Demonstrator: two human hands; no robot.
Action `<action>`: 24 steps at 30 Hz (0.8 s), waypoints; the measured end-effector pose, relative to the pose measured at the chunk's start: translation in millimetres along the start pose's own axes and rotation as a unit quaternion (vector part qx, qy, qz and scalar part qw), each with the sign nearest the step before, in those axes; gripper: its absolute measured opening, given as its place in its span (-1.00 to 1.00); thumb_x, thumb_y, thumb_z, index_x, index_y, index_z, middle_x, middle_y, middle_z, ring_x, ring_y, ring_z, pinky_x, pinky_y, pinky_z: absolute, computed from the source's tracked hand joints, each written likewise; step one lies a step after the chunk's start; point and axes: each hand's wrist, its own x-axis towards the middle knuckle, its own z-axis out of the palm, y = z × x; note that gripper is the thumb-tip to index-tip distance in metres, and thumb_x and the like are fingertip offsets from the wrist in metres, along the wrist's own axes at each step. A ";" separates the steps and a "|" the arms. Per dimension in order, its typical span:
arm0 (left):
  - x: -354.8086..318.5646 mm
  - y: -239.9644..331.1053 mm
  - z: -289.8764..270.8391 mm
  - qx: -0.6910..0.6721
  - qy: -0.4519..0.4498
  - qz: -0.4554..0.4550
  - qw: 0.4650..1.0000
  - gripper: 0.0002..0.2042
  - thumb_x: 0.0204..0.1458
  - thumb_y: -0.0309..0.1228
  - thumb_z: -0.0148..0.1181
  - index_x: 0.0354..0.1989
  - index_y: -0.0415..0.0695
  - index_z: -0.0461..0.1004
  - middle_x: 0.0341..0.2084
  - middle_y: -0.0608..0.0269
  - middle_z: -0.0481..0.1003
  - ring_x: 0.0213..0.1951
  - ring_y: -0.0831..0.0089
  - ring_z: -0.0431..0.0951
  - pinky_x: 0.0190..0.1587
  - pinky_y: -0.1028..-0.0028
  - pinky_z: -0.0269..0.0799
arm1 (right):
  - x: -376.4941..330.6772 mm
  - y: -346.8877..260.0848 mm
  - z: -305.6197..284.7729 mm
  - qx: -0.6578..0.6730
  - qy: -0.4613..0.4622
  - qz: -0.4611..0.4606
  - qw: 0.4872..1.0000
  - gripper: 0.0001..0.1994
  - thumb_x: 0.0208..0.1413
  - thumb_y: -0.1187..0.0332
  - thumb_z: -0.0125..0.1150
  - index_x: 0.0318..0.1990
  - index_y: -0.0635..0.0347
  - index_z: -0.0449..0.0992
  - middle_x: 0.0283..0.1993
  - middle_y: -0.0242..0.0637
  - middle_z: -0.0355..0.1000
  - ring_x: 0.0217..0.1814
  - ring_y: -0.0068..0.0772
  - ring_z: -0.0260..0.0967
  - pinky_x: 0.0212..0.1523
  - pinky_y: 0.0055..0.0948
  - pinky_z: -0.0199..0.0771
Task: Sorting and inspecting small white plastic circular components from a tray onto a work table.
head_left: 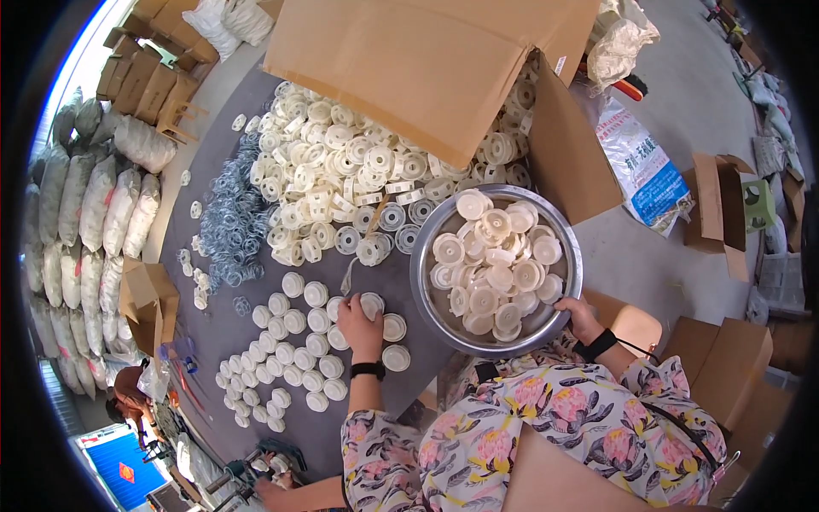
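Head view, grey table (pixel 203 341), sacks (pixel 98 209), left hand (pixel 360 331) pinching cap (pixel 372 304), right hand (pixel 583 322) clasping bowl (pixel 421 286)

Bright, even light, white glare at upper left, black fisheye rim, edges bent

Big workroom, grey concrete-type floor (pixel 691 85), showing mostly upper R & a strip upper L. Work table (pixel 200 350) w/ dark grey top, rounded by the lens. L side: tall stack of white sacks (pixel 98 209), several rows high; tan stool (pixel 177 119) nr. flattish brown cartons (pixel 141 81) at the back. Lower L: bright blue panel (pixel 128 465) w/ red-orange diamond, pale frame. R side: open cardboard box (pixel 721 209), more cartons (pixel 725 367) below, white crate (pixel 778 277) at far R. Strong white glare, upper L edge; rest of rm. evenly lit, R edge a bit dimmer.
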 end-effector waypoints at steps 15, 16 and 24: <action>19.8 86.1 5.9 -0.525 -0.033 -0.043 0.849 -0.69 0.02 -0.44 0.12 -0.05 -0.23 0.33 -0.25 0.15 0.49 -0.22 0.30 0.50 -0.15 0.35 0.42 | 30.3 1.8 -27.2 -0.033 -0.016 0.104 0.994 -0.60 -0.27 0.46 0.14 -0.13 0.28 0.42 -0.29 -0.32 0.45 -0.31 -0.41 0.40 -0.19 -0.45 0.43; 19.9 75.7 12.1 -0.627 -0.036 -0.124 0.768 -0.73 0.06 -0.46 0.07 -0.05 -0.23 0.33 -0.28 0.19 0.50 -0.27 0.37 0.52 -0.20 0.39 0.46 | 30.9 0.2 -30.9 -0.033 -0.014 0.104 0.994 -0.60 -0.27 0.46 0.14 -0.13 0.28 0.42 -0.29 -0.32 0.45 -0.31 -0.41 0.40 -0.19 -0.45 0.43; 16.8 30.1 54.7 -0.705 -0.028 -0.340 0.622 -0.79 0.06 -0.49 0.04 -0.11 -0.20 0.38 -0.28 0.21 0.45 -0.32 0.46 0.50 -0.30 0.45 0.46 | 24.9 -32.3 -30.0 -0.050 -0.016 0.020 0.998 -0.58 -0.24 0.48 0.09 -0.09 0.29 0.40 -0.25 -0.29 0.45 -0.24 -0.41 0.40 -0.16 -0.45 0.42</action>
